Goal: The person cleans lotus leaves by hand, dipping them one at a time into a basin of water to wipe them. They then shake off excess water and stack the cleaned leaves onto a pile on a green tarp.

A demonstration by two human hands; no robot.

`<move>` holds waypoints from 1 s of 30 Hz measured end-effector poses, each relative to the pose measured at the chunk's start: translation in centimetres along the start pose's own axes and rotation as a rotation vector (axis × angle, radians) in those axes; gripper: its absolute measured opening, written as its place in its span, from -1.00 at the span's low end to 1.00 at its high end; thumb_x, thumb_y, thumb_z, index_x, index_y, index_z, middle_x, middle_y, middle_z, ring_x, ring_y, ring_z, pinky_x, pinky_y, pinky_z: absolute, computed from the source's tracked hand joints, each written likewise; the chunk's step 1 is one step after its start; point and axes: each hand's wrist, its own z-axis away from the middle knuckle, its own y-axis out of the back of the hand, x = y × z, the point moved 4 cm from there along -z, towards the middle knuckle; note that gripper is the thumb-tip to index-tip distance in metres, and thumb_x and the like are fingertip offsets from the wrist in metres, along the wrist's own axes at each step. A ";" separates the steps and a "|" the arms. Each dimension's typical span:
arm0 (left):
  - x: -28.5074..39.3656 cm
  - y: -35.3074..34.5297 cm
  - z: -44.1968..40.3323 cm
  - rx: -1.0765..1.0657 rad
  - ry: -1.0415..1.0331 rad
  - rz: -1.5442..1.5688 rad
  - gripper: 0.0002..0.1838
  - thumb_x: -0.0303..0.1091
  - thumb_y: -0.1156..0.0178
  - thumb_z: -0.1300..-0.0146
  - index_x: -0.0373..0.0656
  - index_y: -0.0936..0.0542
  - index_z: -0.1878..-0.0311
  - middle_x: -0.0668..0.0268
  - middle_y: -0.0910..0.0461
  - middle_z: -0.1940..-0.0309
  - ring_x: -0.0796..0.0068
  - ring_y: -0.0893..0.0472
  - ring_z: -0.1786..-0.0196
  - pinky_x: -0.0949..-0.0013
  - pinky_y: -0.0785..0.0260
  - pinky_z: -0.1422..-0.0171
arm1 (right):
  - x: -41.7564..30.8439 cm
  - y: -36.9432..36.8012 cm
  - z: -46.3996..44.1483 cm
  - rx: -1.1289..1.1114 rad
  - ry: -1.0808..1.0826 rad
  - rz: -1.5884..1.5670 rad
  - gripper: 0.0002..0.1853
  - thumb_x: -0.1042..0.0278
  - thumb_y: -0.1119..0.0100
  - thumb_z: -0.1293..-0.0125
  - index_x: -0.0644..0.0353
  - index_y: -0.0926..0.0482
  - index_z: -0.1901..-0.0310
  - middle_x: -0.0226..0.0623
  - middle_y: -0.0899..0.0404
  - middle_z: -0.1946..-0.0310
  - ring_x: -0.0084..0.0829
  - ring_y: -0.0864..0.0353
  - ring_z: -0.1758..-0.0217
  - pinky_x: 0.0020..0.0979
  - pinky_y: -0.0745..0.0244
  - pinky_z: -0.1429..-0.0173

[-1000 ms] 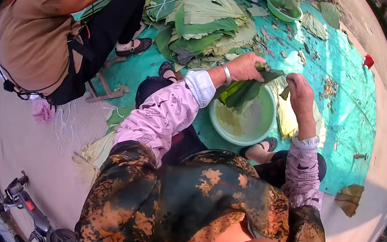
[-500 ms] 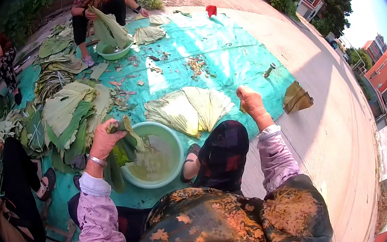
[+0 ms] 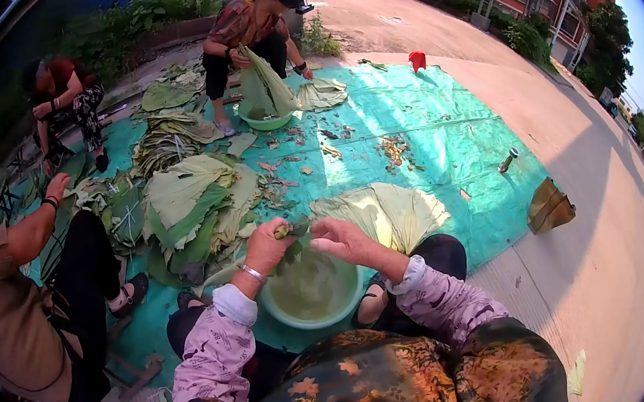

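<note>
Above the basin of cloudy water, in the head view, the left hand grips a folded green leaf between thumb and curled fingers. Just beside it, the right hand has its fingers loosely extended; whether they touch the leaf, I cannot tell. Pale leaves lie fanned on the turquoise tarp beyond the right hand, with a leaf pile left of the basin. Farther off, a co-worker holds a large leaf at a green bowl.

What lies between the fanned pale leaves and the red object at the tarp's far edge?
Between the fanned leaves and red object, the head view shows brownish scraps scattered on the green tarp.
</note>
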 end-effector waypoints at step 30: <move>-1.6 1.7 -0.9 -0.172 0.110 0.433 -0.78 -0.56 -0.18 0.02 -0.19 -0.54 0.23 0.42 -0.54 0.49 0.62 -0.46 0.40 0.47 -0.34 0.26 | 0.7 -1.2 -4.5 -0.137 0.069 0.046 -0.82 0.43 -0.05 -0.22 0.24 -0.49 0.15 -0.44 -0.53 0.44 -0.67 -0.44 0.37 -0.57 -0.37 0.26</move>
